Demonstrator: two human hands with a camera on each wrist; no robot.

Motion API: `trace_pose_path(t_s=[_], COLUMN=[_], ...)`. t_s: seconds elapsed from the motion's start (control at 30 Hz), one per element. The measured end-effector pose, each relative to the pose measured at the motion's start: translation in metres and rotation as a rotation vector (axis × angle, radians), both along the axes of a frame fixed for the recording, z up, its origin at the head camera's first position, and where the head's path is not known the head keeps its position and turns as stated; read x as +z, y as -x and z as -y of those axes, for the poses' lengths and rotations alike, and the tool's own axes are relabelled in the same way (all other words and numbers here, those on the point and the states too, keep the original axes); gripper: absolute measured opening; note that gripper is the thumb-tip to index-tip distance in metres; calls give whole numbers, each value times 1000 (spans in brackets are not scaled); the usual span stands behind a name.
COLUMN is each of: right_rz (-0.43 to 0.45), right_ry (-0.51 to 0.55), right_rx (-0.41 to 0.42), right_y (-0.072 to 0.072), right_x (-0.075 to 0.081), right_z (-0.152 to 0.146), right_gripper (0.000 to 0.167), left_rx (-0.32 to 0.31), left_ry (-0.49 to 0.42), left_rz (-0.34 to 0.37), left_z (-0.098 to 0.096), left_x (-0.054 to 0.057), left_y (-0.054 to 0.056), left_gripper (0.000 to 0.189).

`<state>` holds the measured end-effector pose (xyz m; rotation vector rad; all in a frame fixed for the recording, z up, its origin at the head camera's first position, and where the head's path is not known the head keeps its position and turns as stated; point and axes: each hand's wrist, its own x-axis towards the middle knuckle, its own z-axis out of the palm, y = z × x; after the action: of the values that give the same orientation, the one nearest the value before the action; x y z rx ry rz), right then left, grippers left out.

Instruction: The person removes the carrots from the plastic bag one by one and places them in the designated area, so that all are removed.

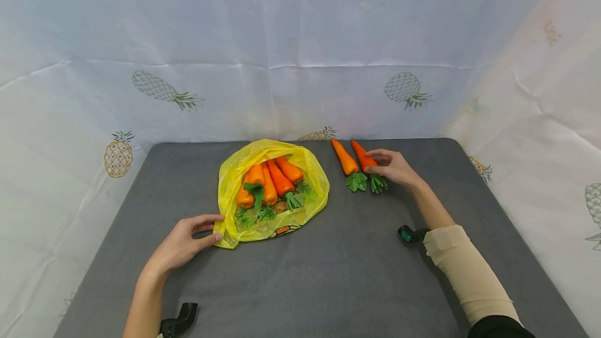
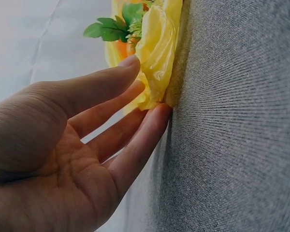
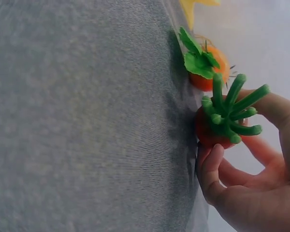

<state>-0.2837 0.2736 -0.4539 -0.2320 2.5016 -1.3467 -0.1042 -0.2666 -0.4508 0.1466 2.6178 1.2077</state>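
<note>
A yellow plastic bag (image 1: 321, 186) lies on its side with its mouth facing the person. Several orange carrots (image 1: 269, 184) with green tops lie inside, and a small brown object (image 1: 280, 206) shows among the leaves. At the bag's near left edge, the left hand (image 1: 188, 239) loosely holds the plastic between thumb and fingers, which are slightly bent. The right hand (image 1: 393, 167) grips a reddish-orange carrot (image 1: 360, 154) near its stubby green stems (image 3: 227, 113), thumb on one side and fingers on the other. Beside it lies another carrot (image 1: 345, 158) with flat green leaves.
A dark grey cloth covers the table (image 1: 310, 286). Behind and at both sides hangs a white curtain (image 1: 291, 40) printed with pineapples. A black wrist device (image 1: 178, 320) sits on the left wrist and another device (image 1: 412, 234) on the right.
</note>
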Motion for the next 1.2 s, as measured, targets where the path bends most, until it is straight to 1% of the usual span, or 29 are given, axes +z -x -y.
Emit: trace_pose_path(t_s=[0.33,0.53,0.7,0.9,1.1,1.2], right_rz=[-25,-55,-73,-87,-143,-157], right_ry=[7,2,1,17,4,0], right_rx=[-1,-5,-13,-43,-75,-90], right_y=[-4,-8,-10,-12,-14,-15], right_x=[-2,-4,-2,4,15,20], right_z=[3,2,3,4,5,7], right_gripper=[57,55,55,54,54,55], left_rx=[-16,-3,-6,0,-5,-12], left_ry=[-10,-1,-1,-1,-4,-6], left_rz=[-17,0,-10,-2,-12,-20], left_z=[2,0,1,1,1,1], left_x=[-1,0,0,0,0,0], left_y=[0,0,0,0,0,0], left_gripper=[47,47,47,48,47,47])
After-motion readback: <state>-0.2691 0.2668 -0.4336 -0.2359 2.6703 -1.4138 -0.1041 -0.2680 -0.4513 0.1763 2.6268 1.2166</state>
